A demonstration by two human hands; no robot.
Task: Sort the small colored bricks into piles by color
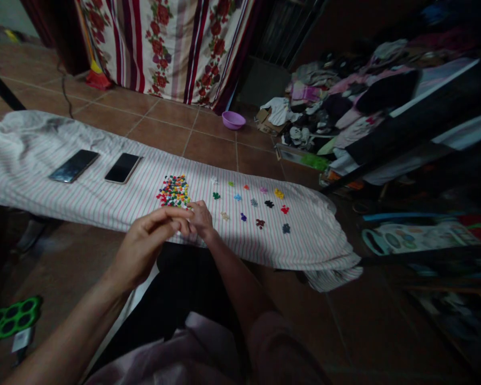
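Observation:
A mixed pile of small bead-like pieces (175, 190) in many colours lies on a striped cloth (136, 211). My left hand (150, 235) hovers in front of it, thumb and fingers drawn together; whatever they hold is too small to make out. Just beyond its fingertips is my right hand (201, 218), at the pile's near right edge, fingers curled and partly hidden behind the left hand. To the right are little single-colour heaps, among them green pieces (216, 196), purple pieces (243, 216), black pieces (269, 203), yellow pieces (279, 193) and red pieces (284, 209).
Two phones, a dark one (74, 166) and a light-edged one (123, 168), lie on the cloth at the left. A purple basin (233, 120) stands on the tiled floor beyond. Clothes (336, 101) are heaped at the right. A green-rimmed object (12, 319) is at the lower left.

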